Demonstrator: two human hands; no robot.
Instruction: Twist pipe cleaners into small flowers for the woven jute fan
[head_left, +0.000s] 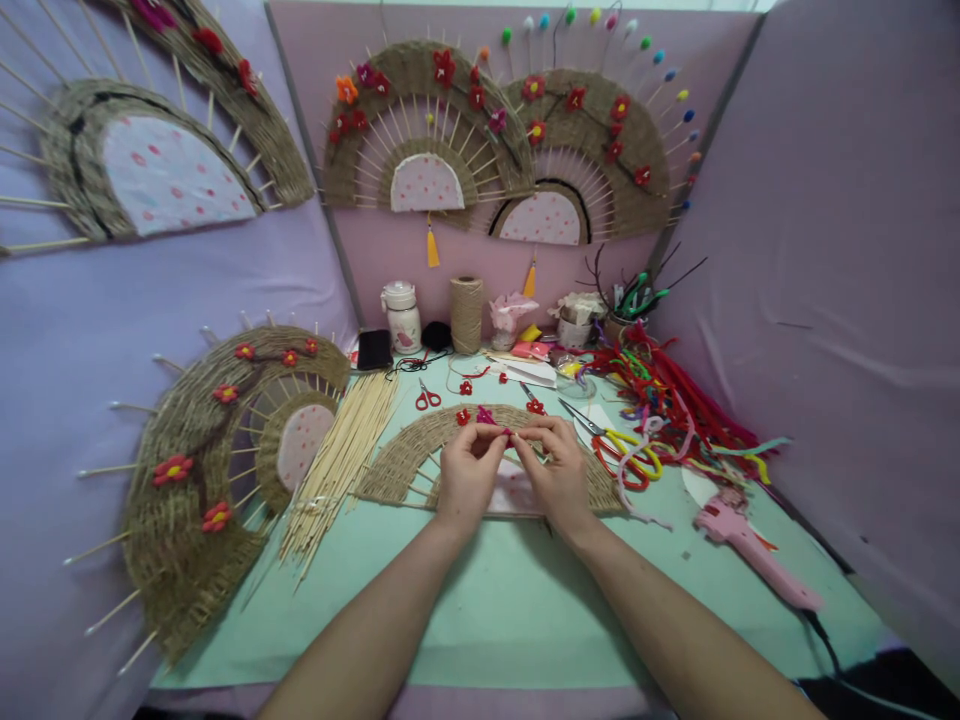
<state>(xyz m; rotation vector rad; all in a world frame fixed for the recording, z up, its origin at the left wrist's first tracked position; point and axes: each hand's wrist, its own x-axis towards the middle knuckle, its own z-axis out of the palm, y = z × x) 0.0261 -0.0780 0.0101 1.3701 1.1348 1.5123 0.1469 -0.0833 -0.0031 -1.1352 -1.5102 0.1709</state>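
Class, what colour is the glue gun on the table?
The glue gun is pink, seen in the head view, the only one.

Mint-green counter (510, 625), tan woven fan (405, 455) with pale pinkish centre (514, 490), magenta flower (485, 414), red-spotted white panel (176, 175), pink glue gun (757, 555), yellow-handled scissors (598, 427), straw-coloured sticks (345, 455), lilac cloth wall (825, 250)

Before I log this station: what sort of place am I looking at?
Likely a handicraft workspace, though I can't tell whether home or workshop: a pink glue gun and a spool of twine on the table, with flower-decorated woven fans displayed behind.
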